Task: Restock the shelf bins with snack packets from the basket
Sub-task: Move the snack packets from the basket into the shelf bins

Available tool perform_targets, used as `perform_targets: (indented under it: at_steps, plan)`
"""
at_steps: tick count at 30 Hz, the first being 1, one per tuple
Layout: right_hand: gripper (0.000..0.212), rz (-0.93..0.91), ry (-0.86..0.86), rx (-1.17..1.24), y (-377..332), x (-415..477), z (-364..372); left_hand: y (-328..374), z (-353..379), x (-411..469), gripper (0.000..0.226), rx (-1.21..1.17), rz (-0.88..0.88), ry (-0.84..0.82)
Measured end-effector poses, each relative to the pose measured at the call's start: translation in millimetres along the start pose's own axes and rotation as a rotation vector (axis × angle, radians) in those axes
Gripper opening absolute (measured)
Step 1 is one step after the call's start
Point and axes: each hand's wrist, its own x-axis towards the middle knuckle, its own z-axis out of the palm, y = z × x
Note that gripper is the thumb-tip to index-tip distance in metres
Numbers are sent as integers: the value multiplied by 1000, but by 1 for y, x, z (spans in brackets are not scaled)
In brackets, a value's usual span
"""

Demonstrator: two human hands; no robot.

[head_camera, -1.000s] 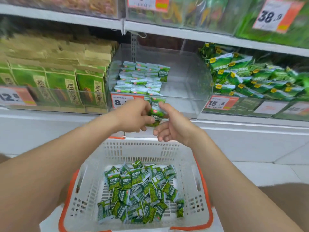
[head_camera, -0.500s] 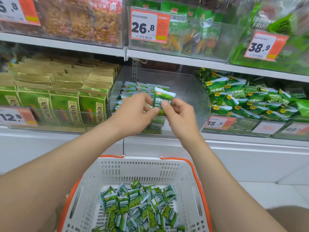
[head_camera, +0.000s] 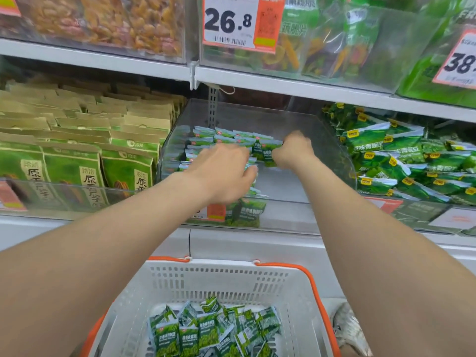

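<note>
Clear bin point(head_camera: 332, 150) on the middle shelf, open at the top. The upper shelf edge point(head_camera: 283, 85) sits close above its back. Left part holds stacked packets point(head_camera: 206, 139) in flat rows. The right part of the bin floor is bare, so there is room to move there. Both arms reach in over the low front wall.

Right hand point(head_camera: 293, 150) is inside the bin, fingers clenched round a packet point(head_camera: 269, 153) at the right end of the rows. It is upright, long axis vertical, printed face to the camera, white seal up. Print too blurred to read.

Left hand point(head_camera: 221, 171) is palm down over the front rows, fingertips on the packets. It is blurred, so cannot tell if it grasps any.

A front packet point(head_camera: 247, 212) stands against the front wall beside an orange price tag point(head_camera: 216, 211) half hidden by the arm.

Basket point(head_camera: 231, 275) is below, white with orange handles. Loose packets point(head_camera: 206, 333) are piled in it, pointing all ways.

Upper tags read "26.8" point(head_camera: 231, 19) and a cut-off "38." point(head_camera: 461, 63). Left neighbour holds kraft-green bags point(head_camera: 123, 173) with Chinese print. Right neighbour holds green pea packs point(head_camera: 371, 140) with yellow labels.
</note>
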Motion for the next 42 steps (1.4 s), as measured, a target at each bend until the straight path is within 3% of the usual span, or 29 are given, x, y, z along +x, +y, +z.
perform_targets:
  at_steps: [3, 9, 13, 14, 20, 27, 31, 34, 37, 39, 42]
  plan:
    - [43, -18, -28, -133, -6, 27, 10, -5, 8, 16, 44, -24, 23, -75]
    - [24, -51, -66, -228, -11, 52, 32, -5, 22, 29, 66, -8, 5, -311]
    - [54, -16, 6, -146, -9, 57, 38, -4, 21, 29, 66, -20, 0, -326]
    - [53, -13, 10, -106, -9, 56, 39, -3, 21, 29, 65, -20, -2, -325]
    - [28, -49, -115, -10, -4, 49, 36, -3, 20, 24, 54, 19, 2, -230]
    - [37, -178, -284, -134, 2, 16, 16, 5, 9, 6, 35, 86, 30, 69]
    - [18, -207, -93, -23, -8, -14, -2, 14, 3, -7, 17, 18, 66, 226]
    - [30, -268, 188, 159, -13, -48, -11, 23, 2, -24, 15, -120, 60, 365]
    - [29, -494, 464, 330, -13, -98, -16, 33, 5, -47, 14, -172, 109, 573]
    - [20, -672, 542, 436, -7, -130, -15, 39, 12, -68, 15, -130, 180, 676]
    - [15, -743, 606, 446, 20, -169, 5, 41, 37, -101, 16, -46, 276, 713]
